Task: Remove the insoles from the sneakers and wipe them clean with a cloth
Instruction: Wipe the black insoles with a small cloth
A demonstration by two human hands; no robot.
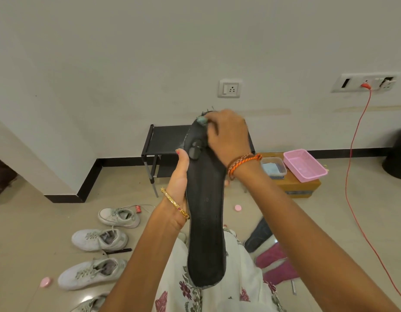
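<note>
Above the person's lap, a black insole is held upright; the left hand grasps its left edge, thumb on its face. At its top, the right hand presses a cloth with curled fingers. White sneakers lie on the floor at left.

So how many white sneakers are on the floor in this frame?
4: a column on the floor at left, farthest sneaker, second sneaker, third sneaker, and nearest sneaker, cut off by the bottom edge. Others may be hidden.
</note>
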